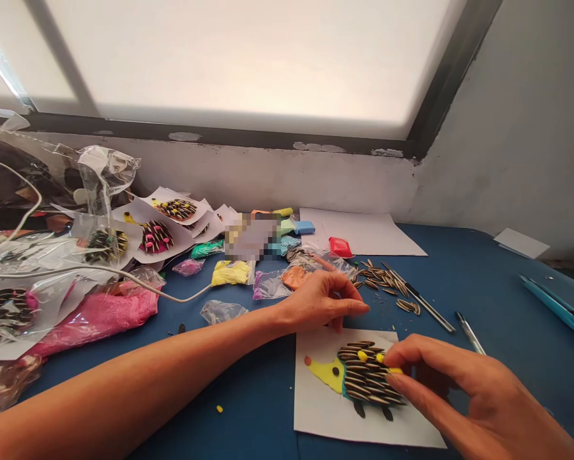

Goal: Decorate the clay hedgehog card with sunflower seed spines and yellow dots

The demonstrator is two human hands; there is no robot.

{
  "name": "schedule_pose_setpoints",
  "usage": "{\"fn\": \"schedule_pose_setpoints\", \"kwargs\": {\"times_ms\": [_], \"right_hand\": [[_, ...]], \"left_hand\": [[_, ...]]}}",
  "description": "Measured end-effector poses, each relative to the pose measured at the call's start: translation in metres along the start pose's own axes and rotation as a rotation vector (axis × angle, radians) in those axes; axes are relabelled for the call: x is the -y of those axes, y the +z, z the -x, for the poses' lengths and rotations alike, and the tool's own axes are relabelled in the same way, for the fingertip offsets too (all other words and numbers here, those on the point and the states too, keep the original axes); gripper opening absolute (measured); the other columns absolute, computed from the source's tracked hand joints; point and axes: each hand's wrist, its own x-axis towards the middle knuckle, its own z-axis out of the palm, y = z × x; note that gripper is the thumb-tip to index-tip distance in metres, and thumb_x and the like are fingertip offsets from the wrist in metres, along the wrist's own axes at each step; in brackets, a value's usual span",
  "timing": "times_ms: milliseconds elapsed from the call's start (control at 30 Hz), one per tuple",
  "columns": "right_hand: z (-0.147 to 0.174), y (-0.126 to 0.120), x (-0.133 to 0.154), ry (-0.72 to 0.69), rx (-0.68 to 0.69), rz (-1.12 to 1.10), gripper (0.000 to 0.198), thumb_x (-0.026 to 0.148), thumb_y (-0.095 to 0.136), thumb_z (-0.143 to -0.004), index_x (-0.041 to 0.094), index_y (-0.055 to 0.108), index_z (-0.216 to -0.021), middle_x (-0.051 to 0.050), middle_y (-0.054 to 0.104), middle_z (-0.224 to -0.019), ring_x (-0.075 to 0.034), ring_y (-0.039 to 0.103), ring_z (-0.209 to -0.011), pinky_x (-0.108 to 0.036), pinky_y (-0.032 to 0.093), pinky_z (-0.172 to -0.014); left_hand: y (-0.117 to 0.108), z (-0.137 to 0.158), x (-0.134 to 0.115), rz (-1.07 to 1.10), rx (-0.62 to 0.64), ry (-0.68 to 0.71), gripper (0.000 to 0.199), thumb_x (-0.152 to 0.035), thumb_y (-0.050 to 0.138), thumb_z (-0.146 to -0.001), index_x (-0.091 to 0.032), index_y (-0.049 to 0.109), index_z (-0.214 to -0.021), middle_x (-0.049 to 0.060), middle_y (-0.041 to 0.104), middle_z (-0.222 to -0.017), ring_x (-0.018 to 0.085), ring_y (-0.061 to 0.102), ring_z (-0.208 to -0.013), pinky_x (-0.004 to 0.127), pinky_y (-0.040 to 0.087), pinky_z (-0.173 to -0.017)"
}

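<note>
A white sheet of paper (pixel 322 418) bears a hedgehog made of a yellow clay head (pixel 327 374) and a back of striped sunflower seeds (pixel 363 377). It has a reddish nose, a dark eye and two dark feet. Two small yellow clay bits (pixel 362 356) sit among the seeds. My right hand (pixel 473 390) pinches a small yellow clay piece (pixel 396 370) between thumb and forefinger, over the hedgehog's back. At the sheet's upper edge, my left hand (pixel 322 300) is loosely closed, thumb and forefinger close together, nothing visible between them; its lower fingers are partly hidden.
Behind my left hand lie bagged clay pieces, including a yellow one (pixel 232 273) and a red one (pixel 340 247). Loose sunflower seeds (pixel 382 279) and a pen (pixel 425 305) lie further right. Finished hedgehog pictures (pixel 162 233) and a pink bag (pixel 105 316) crowd the left. A white cable (pixel 138 279) crosses there.
</note>
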Motion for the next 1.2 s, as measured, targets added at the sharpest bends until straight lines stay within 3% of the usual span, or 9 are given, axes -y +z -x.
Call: {"fn": "schedule_pose_setpoints", "kwargs": {"times_ms": [100, 200, 267, 367, 500, 1200], "right_hand": [[-0.001, -0.001, 0.001, -0.028, 0.052, -0.011, 0.020, 0.031, 0.051, -0.095, 0.025, 0.064, -0.081, 0.004, 0.064, -0.068, -0.010, 0.061, -0.056, -0.016, 0.050, -0.050], [-0.002, -0.001, 0.000, -0.104, 0.047, -0.011, 0.014, 0.028, 0.053, -0.095, 0.027, 0.067, -0.095, 0.002, 0.067, -0.080, -0.010, 0.065, -0.064, -0.016, 0.052, -0.056], [-0.003, 0.000, 0.000, -0.124, 0.012, 0.005, 0.012, 0.025, 0.055, -0.093, 0.027, 0.066, -0.098, 0.002, 0.067, -0.079, -0.009, 0.063, -0.059, -0.015, 0.051, -0.052], [-0.003, 0.002, 0.001, -0.131, -0.034, 0.027, 0.009, 0.023, 0.056, -0.091, 0.025, 0.064, -0.085, 0.004, 0.062, -0.068, -0.008, 0.056, -0.048, -0.015, 0.046, -0.043], [-0.003, 0.003, 0.002, -0.170, -0.017, 0.054, 0.011, 0.022, 0.057, -0.091, 0.025, 0.065, -0.085, 0.001, 0.063, -0.084, -0.008, 0.063, -0.061, -0.014, 0.050, -0.054], [0.002, 0.012, -0.002, -0.170, 0.036, 0.130, 0.011, 0.025, 0.057, -0.092, 0.025, 0.066, -0.086, -0.001, 0.061, -0.084, -0.010, 0.063, -0.064, -0.016, 0.050, -0.056]], "left_hand": [[-0.001, -0.001, 0.002, -0.003, 0.009, 0.006, 0.029, -0.038, 0.068, -0.080, -0.012, 0.059, -0.072, -0.004, 0.057, -0.057, 0.005, 0.053, -0.044, 0.016, 0.037, -0.043], [-0.001, -0.001, 0.003, -0.014, 0.007, 0.016, 0.023, -0.034, 0.067, -0.082, -0.012, 0.062, -0.076, -0.004, 0.056, -0.056, 0.006, 0.053, -0.044, 0.016, 0.038, -0.043], [-0.001, -0.001, 0.002, -0.009, 0.004, 0.018, 0.019, -0.030, 0.068, -0.080, -0.012, 0.064, -0.079, -0.004, 0.057, -0.057, 0.006, 0.054, -0.044, 0.016, 0.039, -0.044], [0.000, -0.001, 0.000, 0.010, 0.004, 0.007, 0.016, -0.026, 0.068, -0.079, -0.011, 0.065, -0.079, -0.003, 0.059, -0.061, 0.006, 0.054, -0.044, 0.017, 0.041, -0.045], [0.000, 0.000, -0.001, 0.023, 0.009, 0.002, 0.014, -0.025, 0.068, -0.079, -0.011, 0.064, -0.079, -0.002, 0.060, -0.064, 0.006, 0.055, -0.044, 0.016, 0.041, -0.044], [0.000, 0.001, -0.004, 0.013, 0.005, -0.024, 0.010, -0.021, 0.068, -0.081, -0.011, 0.065, -0.080, -0.005, 0.057, -0.054, 0.006, 0.054, -0.044, 0.016, 0.040, -0.046]]}}
